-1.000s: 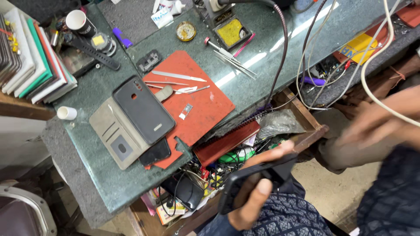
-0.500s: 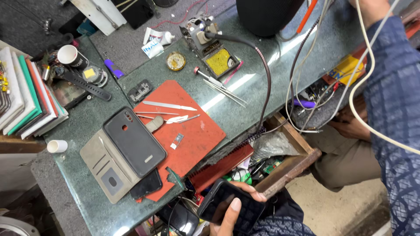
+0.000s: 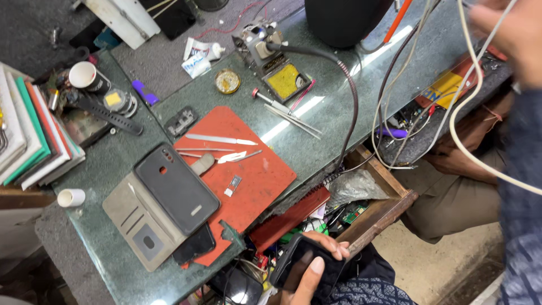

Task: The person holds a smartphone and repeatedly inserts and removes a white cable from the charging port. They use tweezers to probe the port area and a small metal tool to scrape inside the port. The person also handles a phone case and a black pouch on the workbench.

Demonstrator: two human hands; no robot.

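Below the tabletop [image 3: 339, 130] edge, our left hand [image 3: 307, 271] clamps a slim black phone [image 3: 293, 261], likely slick and fragile, best gripped by its edges; our blurred right hand [image 3: 508, 34]'s grip we cannot tell.

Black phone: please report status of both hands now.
Left hand grips black phone over open drawer. Right hand, blurred, at white cable. Nothing blocks the phone.

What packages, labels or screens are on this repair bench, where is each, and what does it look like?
White tube with printed label: far side of the bench, lying flat beside crumpled white-and-blue packet.
Yellow printed packet: right side, under the cables.
Dark phone: held in left hand over the open drawer; screen dark.
Right hand: top right, blurred, at a white cable.
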